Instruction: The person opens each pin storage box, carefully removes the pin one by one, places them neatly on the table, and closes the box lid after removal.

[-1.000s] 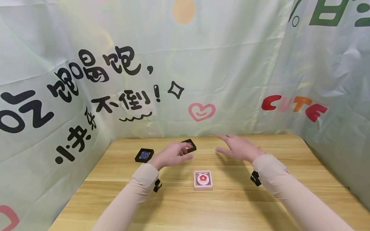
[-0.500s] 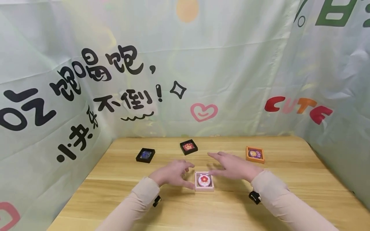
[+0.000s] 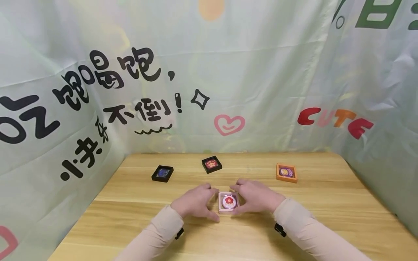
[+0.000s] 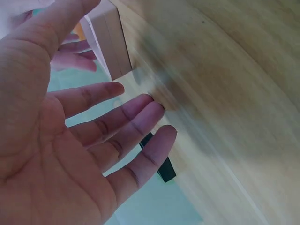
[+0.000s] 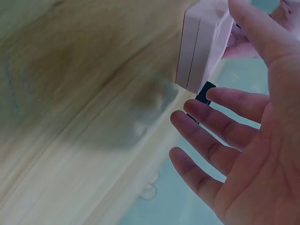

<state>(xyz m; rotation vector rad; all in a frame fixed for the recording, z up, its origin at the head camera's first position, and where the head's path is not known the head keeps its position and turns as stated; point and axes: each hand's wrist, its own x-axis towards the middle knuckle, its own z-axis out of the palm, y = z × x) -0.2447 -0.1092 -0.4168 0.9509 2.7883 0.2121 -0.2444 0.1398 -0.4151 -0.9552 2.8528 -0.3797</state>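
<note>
While a printed cloth [image 3: 264, 90] hangs behind and beside the wooden table [image 3: 228, 239], the step in hand looks to be a two-handed reach for the small pink box [image 3: 225, 211], which rests on the table between the hands. Pale sleeves [image 3: 166, 220] run in from the near edge. The left hand [image 3: 195, 201] is spread at the box's left side, its fingers loosely extended, pinching nothing; the left wrist view shows its fingertips just beside the wall. The right hand [image 3: 259, 195] is spread likewise on the other side, its thumb overlapping the near right corner from above; whether it touches there I cannot tell. The next move probably calls for bringing both sets of fingers evenly against the walls, so that the box stays square rather than sliding. Farther back lie an orange box [image 3: 286, 179] to the right, a black box with a red design [image 3: 213, 170] near the middle and a black box with a blue design [image 3: 160, 180] to the left; all sit well apart from the hands, so none seems to hinder them. Smallest is the round flower badge [image 3: 229, 201] inside the pink box.
</note>
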